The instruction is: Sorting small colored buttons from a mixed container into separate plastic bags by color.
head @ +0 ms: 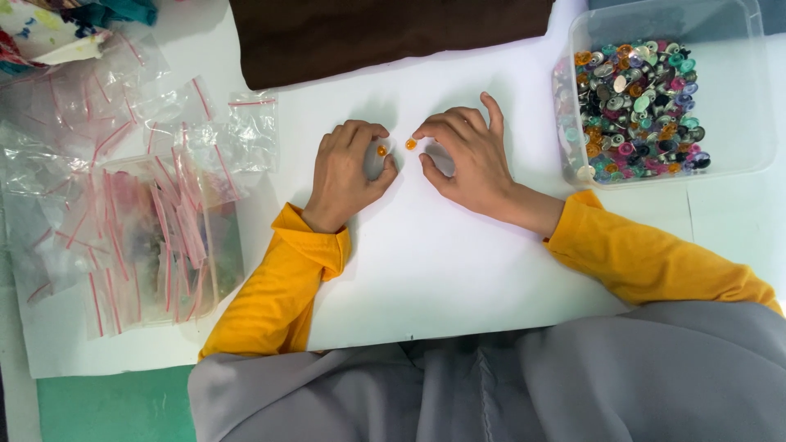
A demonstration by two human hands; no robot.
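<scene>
My left hand (348,173) rests on the white table sheet (442,262) with its fingers curled around a small orange bead (381,151) at the fingertips. My right hand (467,155) sits just to its right, pinching a second small orange bead (411,144) between thumb and forefinger. The two beads are a short gap apart. Both arms wear yellow sleeves.
A clear plastic tub (667,98) of several mixed coloured beads and buttons stands at the right. A pile of small clear zip bags (131,188) with red seals lies at the left. Dark brown cloth (385,33) lies at the far edge. Grey fabric (491,385) covers my lap.
</scene>
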